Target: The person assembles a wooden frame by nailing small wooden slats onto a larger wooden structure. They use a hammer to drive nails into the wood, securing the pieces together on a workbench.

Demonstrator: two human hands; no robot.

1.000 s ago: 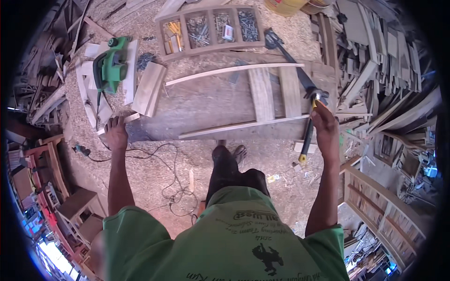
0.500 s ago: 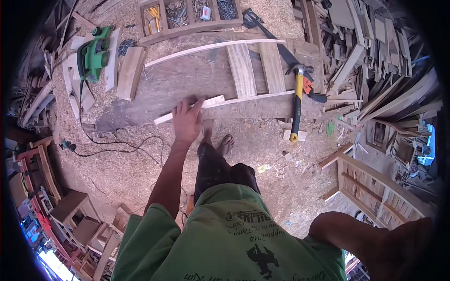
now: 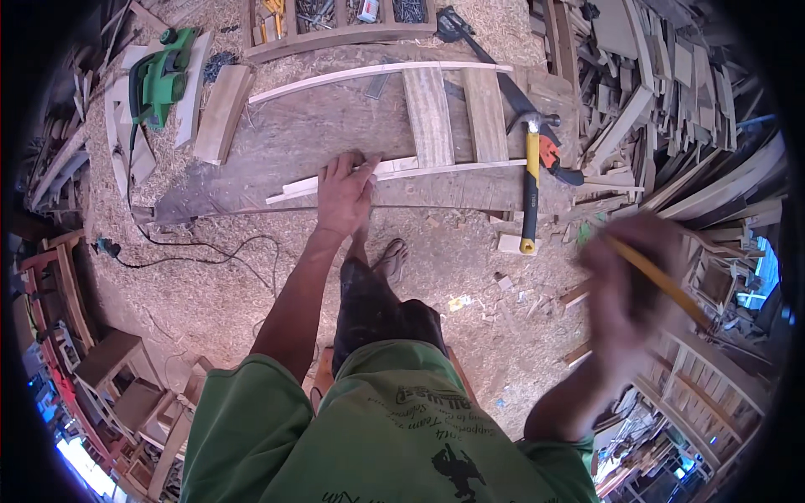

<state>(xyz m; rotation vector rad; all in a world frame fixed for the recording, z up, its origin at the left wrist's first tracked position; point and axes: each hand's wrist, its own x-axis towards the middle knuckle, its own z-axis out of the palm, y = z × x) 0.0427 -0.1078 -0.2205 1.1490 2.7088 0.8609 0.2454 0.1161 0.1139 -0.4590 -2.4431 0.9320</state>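
My left hand (image 3: 342,194) is closed over a short pale wooden strip (image 3: 396,165), pressing it along the near long strip (image 3: 486,168) of a small frame. The short strip's right end meets the left one of two slats (image 3: 429,117). A second slat (image 3: 482,113) stands beside it, and both reach up to the far long strip (image 3: 335,80). At the right, over the floor, my raised right hand (image 3: 633,272) is closed round a yellow pencil (image 3: 658,281); motion blurs it. A hammer (image 3: 532,184) with a yellow and black handle lies by the frame's right end.
A handsaw (image 3: 549,155) lies under the hammer. The worktop (image 3: 319,126) also carries a wood block (image 3: 225,113). Further back are a green power planer (image 3: 159,84) with its cord and a divided nail box (image 3: 352,35). Scrap wood (image 3: 620,126) is piled at the right.
My right hand has come up from the lower right edge, and the pencil now shows in it. The short strip has moved right and up against the left slat under my left hand.
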